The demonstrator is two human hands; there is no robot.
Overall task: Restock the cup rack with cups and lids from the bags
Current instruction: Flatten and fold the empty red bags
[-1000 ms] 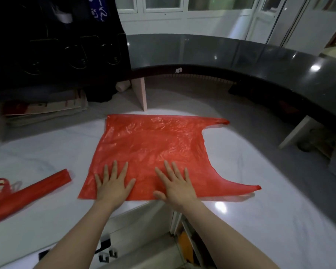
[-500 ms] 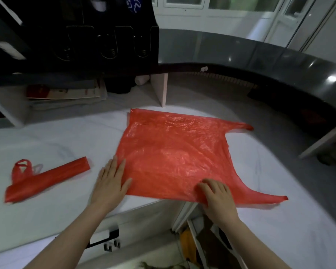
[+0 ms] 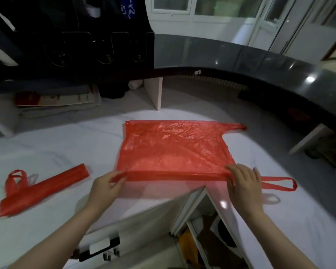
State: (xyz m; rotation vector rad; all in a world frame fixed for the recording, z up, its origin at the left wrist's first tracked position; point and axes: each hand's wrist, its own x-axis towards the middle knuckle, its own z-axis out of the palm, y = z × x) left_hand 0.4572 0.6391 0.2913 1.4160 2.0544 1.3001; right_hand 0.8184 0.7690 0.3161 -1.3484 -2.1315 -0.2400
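Note:
An empty red plastic bag [image 3: 173, 144] lies spread flat on the white counter [image 3: 52, 148], handles pointing right. Its near edge is lifted off the counter and turned over into a narrow fold. My left hand [image 3: 105, 188] pinches that fold at its left end. At the right end, by the near handle loop [image 3: 277, 183], my right hand [image 3: 244, 184] grips the same fold. A second red bag [image 3: 45, 186], folded into a long strip, lies to the left. The dark cup rack [image 3: 81, 47] stands at the back left; its contents are too dark to make out.
A raised dark curved bar top [image 3: 231, 55] runs behind and to the right. A thin white divider panel [image 3: 157, 94] stands beyond the bag. Flat cardboard and papers [image 3: 54, 100] are stacked at the back left. Below the counter's front edge are a drawer handle [image 3: 99, 249] and open shelving [image 3: 208, 241].
Both hands went from pressing flat on the bag to pinching its near edge, lifting it and folding it over. The view shifted left, bringing more of the rack into sight.

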